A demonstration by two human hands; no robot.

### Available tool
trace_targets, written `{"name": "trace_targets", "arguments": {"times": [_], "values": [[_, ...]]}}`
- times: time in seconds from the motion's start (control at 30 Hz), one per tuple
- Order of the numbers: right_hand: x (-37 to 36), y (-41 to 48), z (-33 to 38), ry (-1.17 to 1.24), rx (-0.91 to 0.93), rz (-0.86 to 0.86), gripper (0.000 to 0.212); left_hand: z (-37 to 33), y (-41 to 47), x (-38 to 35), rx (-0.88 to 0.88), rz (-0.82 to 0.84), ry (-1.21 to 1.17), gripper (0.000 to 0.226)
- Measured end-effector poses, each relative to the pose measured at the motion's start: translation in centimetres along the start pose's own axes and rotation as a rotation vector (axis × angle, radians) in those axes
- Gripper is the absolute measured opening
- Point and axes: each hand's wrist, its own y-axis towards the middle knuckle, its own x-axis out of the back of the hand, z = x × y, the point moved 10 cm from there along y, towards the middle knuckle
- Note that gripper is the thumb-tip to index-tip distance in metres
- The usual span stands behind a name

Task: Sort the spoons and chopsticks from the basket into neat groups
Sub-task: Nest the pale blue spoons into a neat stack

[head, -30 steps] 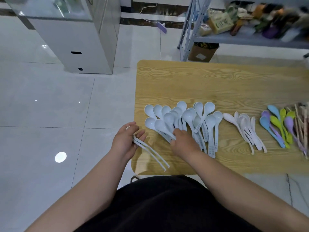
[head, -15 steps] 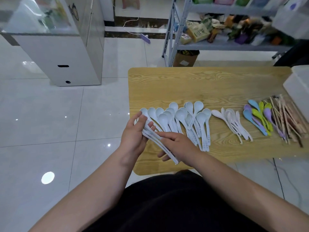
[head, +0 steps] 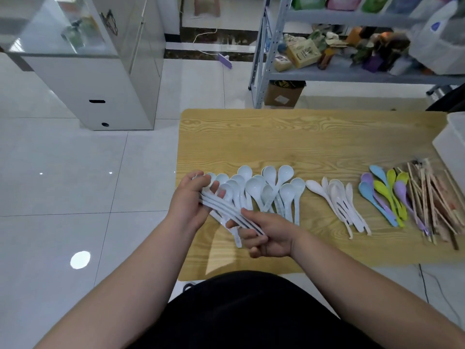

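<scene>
Gripping bundle of pale-blue spoons (head: pixel 226 214) at bowl end with left hand (head: pixel 187 205), fingers curled round it; clasping handle ends with right hand (head: pixel 269 238) (fingers likewise curled). Held over table (head: pixel 302 137) near-left edge, beside fanned blue spoons (head: pixel 266 190); white spoons (head: pixel 337 200), coloured spoons (head: pixel 385 195), chopsticks (head: pixel 432 197) lying further right.
</scene>
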Motion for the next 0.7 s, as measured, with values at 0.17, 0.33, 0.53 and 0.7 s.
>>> {"name": "trace_targets", "arguments": {"times": [0.17,0.33,0.53,0.7], "values": [[8.0,-3.2,5.0,-0.441,-0.146,0.012,0.041,2.9,1.3,-1.8,0.136,0.009,0.404,0.024],[12.7,-3.8,11.9,-1.001,-0.191,-0.02,0.027,5.5,2.3,-4.0,0.236,-0.018,0.653,0.035],[15.5,-1.2,18.4,-1.641,0.087,-0.273,0.024,2.0,7.1,-7.1,-0.052,-0.039,1.521,0.028],[18.1,3.1,22.2,-1.804,0.343,-0.487,0.037,-1.9,14.1,-9.9,-0.449,0.03,1.702,0.038]]}}
